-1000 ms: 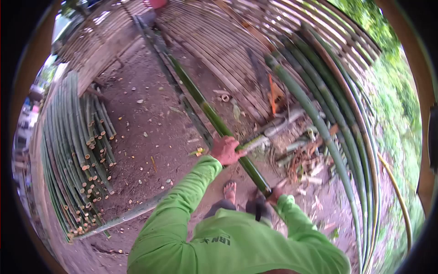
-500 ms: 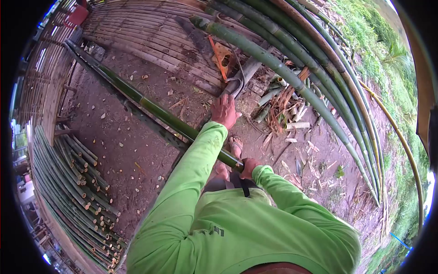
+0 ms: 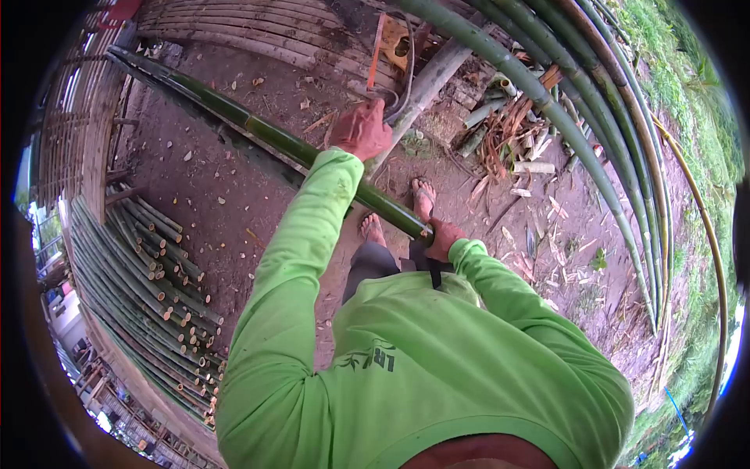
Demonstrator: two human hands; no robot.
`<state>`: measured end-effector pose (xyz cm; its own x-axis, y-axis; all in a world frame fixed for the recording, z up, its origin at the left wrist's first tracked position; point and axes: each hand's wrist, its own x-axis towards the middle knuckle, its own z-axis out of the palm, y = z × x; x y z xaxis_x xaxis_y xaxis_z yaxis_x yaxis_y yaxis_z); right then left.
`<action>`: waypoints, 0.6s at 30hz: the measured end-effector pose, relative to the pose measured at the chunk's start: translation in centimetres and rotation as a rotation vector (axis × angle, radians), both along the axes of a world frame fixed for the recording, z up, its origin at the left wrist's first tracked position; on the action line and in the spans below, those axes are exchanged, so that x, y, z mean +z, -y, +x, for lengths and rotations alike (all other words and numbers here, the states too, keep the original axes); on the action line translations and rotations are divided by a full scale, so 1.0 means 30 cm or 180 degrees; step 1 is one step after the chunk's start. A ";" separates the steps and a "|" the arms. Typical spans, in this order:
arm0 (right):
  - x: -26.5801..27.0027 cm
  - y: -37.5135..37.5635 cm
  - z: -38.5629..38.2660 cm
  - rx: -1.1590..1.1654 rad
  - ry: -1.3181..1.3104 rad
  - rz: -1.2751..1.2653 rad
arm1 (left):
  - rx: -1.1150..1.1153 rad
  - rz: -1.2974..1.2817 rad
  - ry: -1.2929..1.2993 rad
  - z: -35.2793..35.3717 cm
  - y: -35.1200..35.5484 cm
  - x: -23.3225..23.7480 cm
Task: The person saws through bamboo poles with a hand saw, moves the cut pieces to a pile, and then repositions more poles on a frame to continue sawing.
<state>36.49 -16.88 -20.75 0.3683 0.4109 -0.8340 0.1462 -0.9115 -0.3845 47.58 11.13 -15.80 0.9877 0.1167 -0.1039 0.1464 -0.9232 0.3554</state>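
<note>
Holding step: right hand [image 3: 444, 238] was clamped on the green bamboo pole [image 3: 281, 139] near its end; left hand [image 3: 361, 130] was at the orange tool [image 3: 376, 51], grip unclear.

The sleeves [image 3: 291, 234] are lime green, the saw [image 3: 376, 51] orange.

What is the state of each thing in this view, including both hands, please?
Left hand: fingers curled beside the orange tool, grip unclear
Right hand: closed on the green pole's near end
Green pole: round, slanting
Cut poles: stacked, many ends exposed
Long poles: side by side
Scraps: scattered on the ground
Feet: in sandals
</note>
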 end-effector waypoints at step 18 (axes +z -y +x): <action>0.019 -0.042 -0.100 -0.0097 0.0715 -0.0348 | 0.1087 -0.1697 0.0097 -1.238 -0.095 0.194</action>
<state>33.50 -15.64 -20.17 0.5603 0.3086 -0.7687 0.1888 -0.9511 -0.2443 10.45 13.99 -9.97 0.9074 0.3656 -0.2072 0.3840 -0.5211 0.7622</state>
